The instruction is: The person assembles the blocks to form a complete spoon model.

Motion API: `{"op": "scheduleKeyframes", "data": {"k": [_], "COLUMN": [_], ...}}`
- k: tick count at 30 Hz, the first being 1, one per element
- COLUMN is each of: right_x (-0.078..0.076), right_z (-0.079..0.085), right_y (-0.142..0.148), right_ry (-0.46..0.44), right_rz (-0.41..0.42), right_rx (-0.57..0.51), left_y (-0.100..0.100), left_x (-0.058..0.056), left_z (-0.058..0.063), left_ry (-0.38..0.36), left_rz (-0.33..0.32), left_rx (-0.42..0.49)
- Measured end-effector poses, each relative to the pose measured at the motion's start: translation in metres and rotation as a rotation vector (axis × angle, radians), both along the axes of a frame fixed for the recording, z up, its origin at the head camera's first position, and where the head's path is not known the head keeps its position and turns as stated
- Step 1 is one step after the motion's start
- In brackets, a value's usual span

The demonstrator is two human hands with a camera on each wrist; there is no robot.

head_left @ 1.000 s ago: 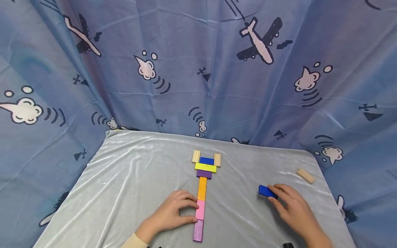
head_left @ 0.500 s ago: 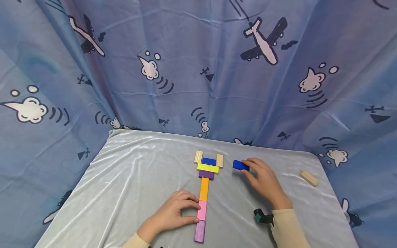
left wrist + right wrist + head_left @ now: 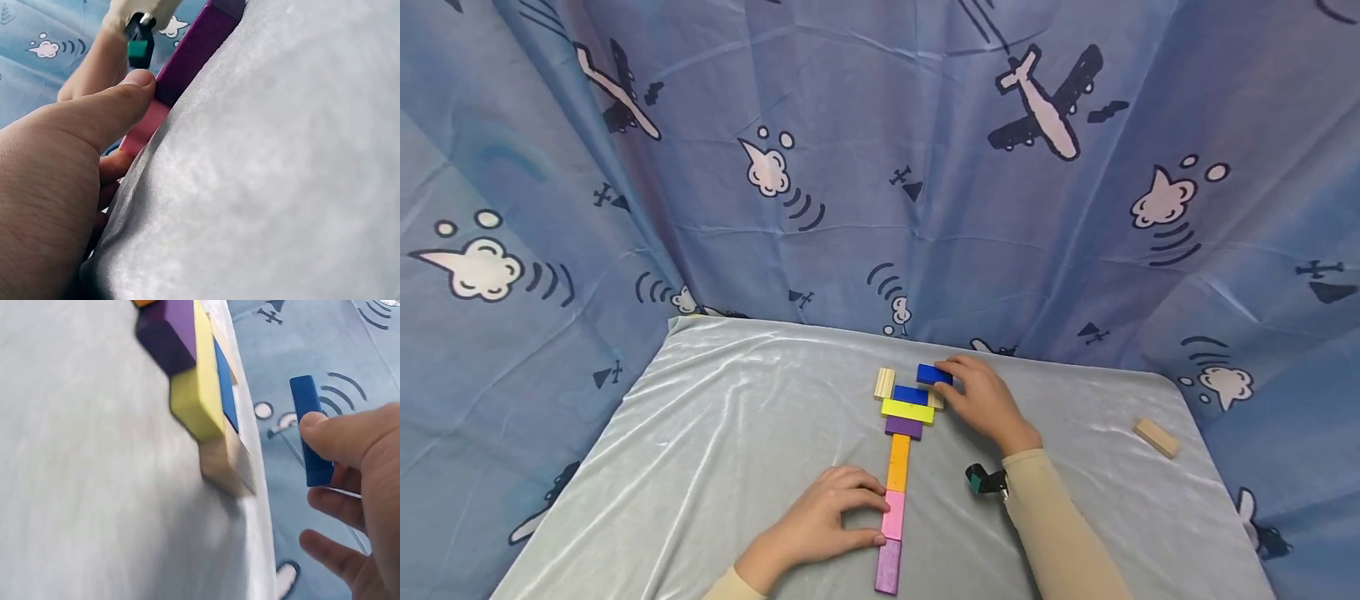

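Note:
My right hand (image 3: 983,398) pinches a blue block (image 3: 929,374) between thumb and fingers above the far end of a row of blocks. In the right wrist view this blue block (image 3: 306,431) is held off the cloth. Below it lie another blue block (image 3: 911,395), a plain wood block (image 3: 884,384) at its left and one (image 3: 936,401) at its right, partly hidden by the hand. Nearer come yellow (image 3: 907,411), dark purple (image 3: 903,428), orange (image 3: 898,462), pink (image 3: 892,515) and light purple (image 3: 887,567) blocks. My left hand's (image 3: 820,518) fingertips touch the left side of the row by the pink and light purple blocks.
A loose plain wood block (image 3: 1156,437) lies at the right on the grey cloth (image 3: 737,433) that covers the table. Behind and beside the table hangs a blue curtain (image 3: 835,167) printed with airplanes.
My right hand has carried the blue block leftward and away from me, from the right side to over the row's far end. The left hand stays by the row.

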State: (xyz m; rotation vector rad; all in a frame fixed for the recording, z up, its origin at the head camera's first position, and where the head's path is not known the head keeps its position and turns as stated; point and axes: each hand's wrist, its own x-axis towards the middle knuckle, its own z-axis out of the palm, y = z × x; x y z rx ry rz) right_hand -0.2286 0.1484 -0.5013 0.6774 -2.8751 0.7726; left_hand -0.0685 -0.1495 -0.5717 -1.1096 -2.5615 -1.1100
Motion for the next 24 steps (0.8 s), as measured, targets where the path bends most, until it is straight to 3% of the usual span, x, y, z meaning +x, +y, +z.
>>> {"op": "scheduleKeyframes", "data": {"k": [10, 24], "right_x": [-0.017, -0.026], "right_z": [-0.016, -0.024], "right_y": [-0.024, -0.035], "right_ry": [-0.086, -0.112], "right_rz": [-0.01, 0.026], "right_rx": [0.046, 0.009], "left_y": [0.004, -0.001], "left_x": [0.001, 0.0], "left_z": [0.003, 0.005], "left_ry": [0.001, -0.001], "left_rz": [-0.02, -0.008], "left_rx": [0.003, 0.001]}}
